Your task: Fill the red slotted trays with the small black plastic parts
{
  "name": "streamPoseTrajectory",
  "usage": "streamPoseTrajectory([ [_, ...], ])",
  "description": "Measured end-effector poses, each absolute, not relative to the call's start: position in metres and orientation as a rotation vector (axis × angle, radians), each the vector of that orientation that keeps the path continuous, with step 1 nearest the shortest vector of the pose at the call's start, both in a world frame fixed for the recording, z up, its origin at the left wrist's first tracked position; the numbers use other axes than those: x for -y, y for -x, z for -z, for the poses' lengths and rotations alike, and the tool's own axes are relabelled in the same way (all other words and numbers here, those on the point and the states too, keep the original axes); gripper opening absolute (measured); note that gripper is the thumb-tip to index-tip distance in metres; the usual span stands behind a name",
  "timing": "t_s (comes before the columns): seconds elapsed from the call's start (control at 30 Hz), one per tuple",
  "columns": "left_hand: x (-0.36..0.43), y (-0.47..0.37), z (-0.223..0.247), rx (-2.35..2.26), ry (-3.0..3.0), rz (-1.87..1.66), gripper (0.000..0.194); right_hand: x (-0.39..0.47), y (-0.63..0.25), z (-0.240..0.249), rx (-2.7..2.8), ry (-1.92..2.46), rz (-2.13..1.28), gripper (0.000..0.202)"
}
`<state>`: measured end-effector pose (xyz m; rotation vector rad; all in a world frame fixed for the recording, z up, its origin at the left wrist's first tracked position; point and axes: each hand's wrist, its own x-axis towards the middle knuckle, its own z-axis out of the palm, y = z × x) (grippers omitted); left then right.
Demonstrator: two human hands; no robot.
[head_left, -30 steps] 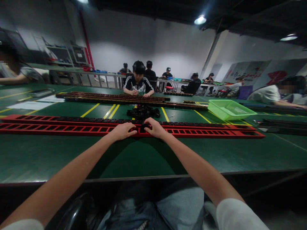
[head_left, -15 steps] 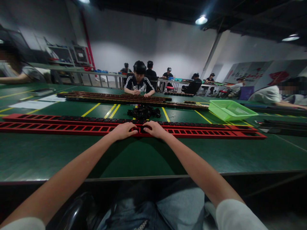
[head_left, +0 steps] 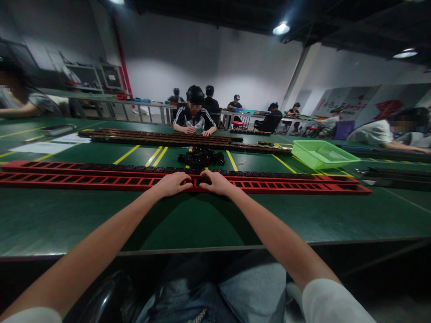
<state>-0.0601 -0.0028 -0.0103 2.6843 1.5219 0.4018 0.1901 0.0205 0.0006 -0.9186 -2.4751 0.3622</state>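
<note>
Two long red slotted frames [head_left: 289, 185] lie side by side across the green table, black parts seated along the far one. At the middle of the near frame, my left hand [head_left: 174, 183] rests with thumb and fingers curled around its edge. Facing it across a small gap, my right hand [head_left: 216, 182] grips the same frame in the same way. Small black pieces show between the fingertips, too small to make out. Just beyond the frames sits a heap of black parts [head_left: 201, 158].
A green basket [head_left: 323, 154] stands at the right behind the frames. Long dark strips [head_left: 161, 138] lie across the table further back, with white papers [head_left: 43, 147] at the left. A person [head_left: 194, 114] works opposite; others sit at both sides.
The view has shifted very slightly. Both hands stay in nearly the same place, with only a slight change at the right fingertips.
</note>
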Motion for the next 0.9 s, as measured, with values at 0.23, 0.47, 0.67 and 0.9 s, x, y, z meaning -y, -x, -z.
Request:
streamPoseTrajectory([
  [0.23,0.0019,0.0599,0.0105,-1.497,-2.690,-0.408,0.052,-0.0232,-0.1891,0.0035,2.468,0.849,-0.310,0.034],
  [0.47,0.0027,0.0594,0.0091,-1.505,-2.683,-0.383,0.053,-0.0282,-0.1901,0.0071,2.477,0.832,-0.240,0.034],
  [0.67,0.0028,0.0597,0.0091,-1.486,-2.691,-0.391,0.052,-0.0299,-0.1900,0.0077,2.458,0.792,-0.248,0.034],
  [0.9,0.0003,0.0606,0.0117,-1.489,-2.679,-0.412,0.051,-0.0289,-0.1902,0.0043,2.517,0.755,-0.230,0.033],
])
